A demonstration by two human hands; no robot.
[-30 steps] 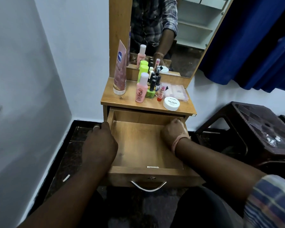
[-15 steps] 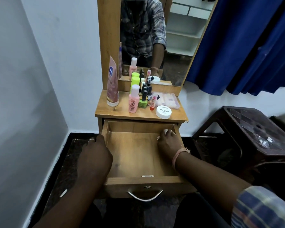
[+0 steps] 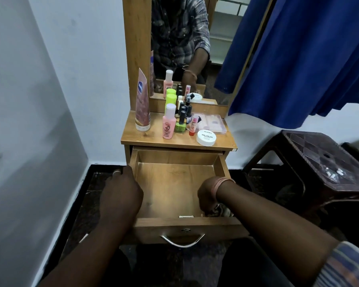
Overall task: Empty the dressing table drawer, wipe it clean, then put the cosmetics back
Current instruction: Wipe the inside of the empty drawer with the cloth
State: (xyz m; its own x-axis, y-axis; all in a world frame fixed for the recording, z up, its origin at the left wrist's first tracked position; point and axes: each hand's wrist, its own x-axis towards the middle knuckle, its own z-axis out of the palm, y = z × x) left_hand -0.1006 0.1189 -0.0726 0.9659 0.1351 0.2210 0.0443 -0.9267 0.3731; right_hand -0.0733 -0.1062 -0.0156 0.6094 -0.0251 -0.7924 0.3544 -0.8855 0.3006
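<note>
Two jobs left: drawer [image 3: 174, 183] emptied, cosmetics [image 3: 180, 121] parked on the counter [image 3: 153, 139] at twelve o'clock, my right hand [image 3: 207, 195] scrubbing, cloth [image 3: 219, 210] bunched in its grip, at five o'clock, left hand [image 3: 120, 193] gripping the drawer's side.

We can't rly see the right hand's [image 3: 207, 195] fingers, they're tucked down in the drawer's [image 3: 174, 183] near right corner over a crumpled cloth [image 3: 220, 210], which is mostly hidden behind the wrist. Left hand [image 3: 121, 192] shows only its back, so grip on the drawer's left wall is unclear imo. Small bottle labels [image 3: 167, 129] are too tiny to read. Stool [image 3: 319, 168] is cut off at the right edge.
</note>
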